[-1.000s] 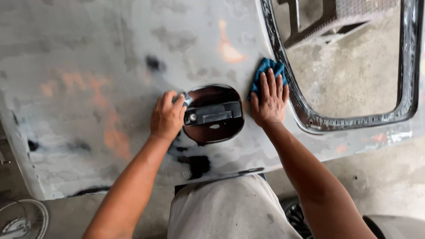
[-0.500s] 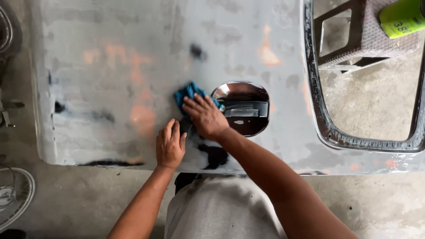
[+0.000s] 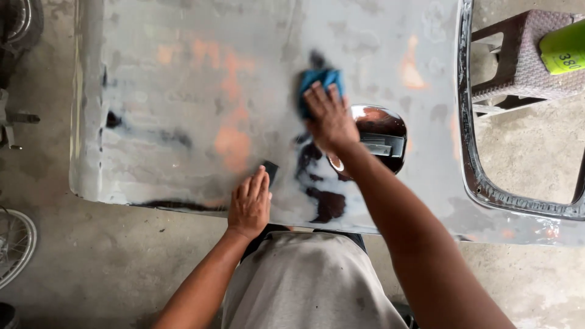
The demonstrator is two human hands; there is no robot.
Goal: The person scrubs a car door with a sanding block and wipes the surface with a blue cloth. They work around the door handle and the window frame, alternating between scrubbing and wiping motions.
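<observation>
A large grey car door panel (image 3: 183,91) with orange and dark patches lies flat below me. My right hand (image 3: 329,116) presses a blue cloth (image 3: 320,82) flat on the panel, just left of the dark oval handle recess (image 3: 384,137). My left hand (image 3: 250,204) rests near the panel's near edge, its fingers over a small dark block (image 3: 270,170) that pokes out past the fingertips. Wet dark smears (image 3: 323,189) lie between the two hands.
The door's window opening, with its dark frame (image 3: 481,183), is at the right. Through it show a brown plastic stool (image 3: 524,61) and a green object (image 3: 563,45). A spoked wheel (image 3: 12,244) lies on the concrete floor at the left.
My right hand has slid the blue cloth from the window frame leftward across the handle recess, then up the panel. My left hand has moved down toward the panel's near edge.
</observation>
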